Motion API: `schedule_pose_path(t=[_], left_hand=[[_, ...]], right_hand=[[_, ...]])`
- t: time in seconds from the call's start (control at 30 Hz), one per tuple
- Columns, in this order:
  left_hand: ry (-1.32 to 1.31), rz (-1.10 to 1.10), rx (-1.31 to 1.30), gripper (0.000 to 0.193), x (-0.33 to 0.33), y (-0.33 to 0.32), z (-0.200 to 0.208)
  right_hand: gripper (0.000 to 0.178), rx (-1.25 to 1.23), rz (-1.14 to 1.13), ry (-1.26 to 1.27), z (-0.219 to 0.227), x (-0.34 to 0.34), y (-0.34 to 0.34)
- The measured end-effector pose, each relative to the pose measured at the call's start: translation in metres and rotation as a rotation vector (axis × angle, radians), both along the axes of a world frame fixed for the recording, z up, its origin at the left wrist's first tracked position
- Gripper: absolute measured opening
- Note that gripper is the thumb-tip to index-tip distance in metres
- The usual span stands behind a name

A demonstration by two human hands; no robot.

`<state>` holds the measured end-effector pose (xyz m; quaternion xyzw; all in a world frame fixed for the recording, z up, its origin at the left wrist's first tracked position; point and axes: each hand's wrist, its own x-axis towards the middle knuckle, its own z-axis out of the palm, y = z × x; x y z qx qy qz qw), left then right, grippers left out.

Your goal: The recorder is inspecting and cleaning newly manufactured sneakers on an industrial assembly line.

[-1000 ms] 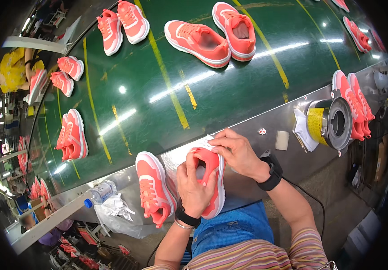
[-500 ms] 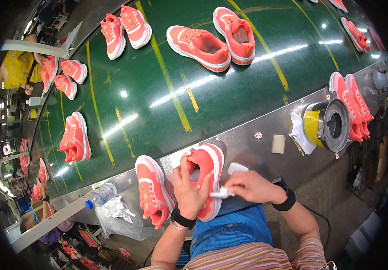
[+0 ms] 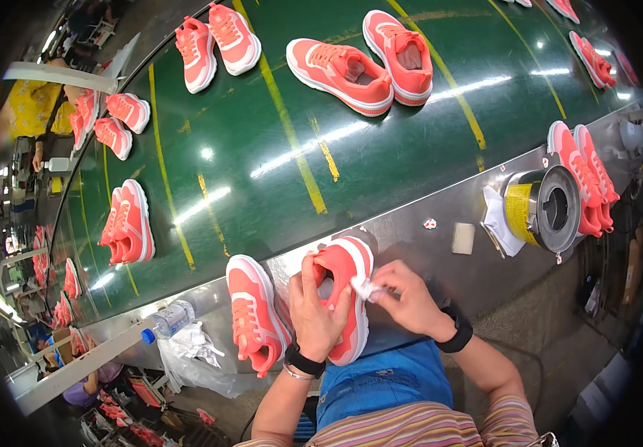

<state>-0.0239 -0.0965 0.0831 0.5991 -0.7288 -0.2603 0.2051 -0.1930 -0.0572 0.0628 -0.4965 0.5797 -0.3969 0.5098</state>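
A coral sneaker with a white sole (image 3: 349,257) lies on the metal ledge, tilted on its side in front of me. My left hand (image 3: 317,316) grips it around the ankle opening, thumb and fingers on its upper. My right hand (image 3: 409,296) pinches a crumpled white cloth (image 3: 364,288) against the edge where the sole meets the upper. Another coral sneaker (image 3: 249,302) lies left of my left hand, apart from it, with its opening toward me.
A green conveyor belt (image 3: 254,194) carries several pairs of coral sneakers. On the ledge to the right are a beige block (image 3: 463,238), a metal can with a yellow label (image 3: 519,211) and another sneaker pair (image 3: 584,175). A plastic bottle (image 3: 172,319) and crumpled white paper (image 3: 191,344) lie left.
My right hand has moved up along the sole with the cloth. My left hand keeps its hold on the sneaker. Shoes on the belt have shifted slightly to the right.
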Motion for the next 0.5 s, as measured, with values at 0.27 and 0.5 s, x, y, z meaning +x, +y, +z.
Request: schedule_pose_path(t=[0.27, 0.5], left_hand=[[0.009, -0.012, 0.001, 0.077, 0.001, 0.003, 0.003], [-0.007, -0.017, -0.018, 0.077, -0.002, 0.0, 0.002]], right_hand=[[0.012, -0.321, -0.24, 0.218, -0.015, 0.026, -0.06], [0.026, -0.268, -0.266, 0.06, -0.012, 0.017, -0.058]])
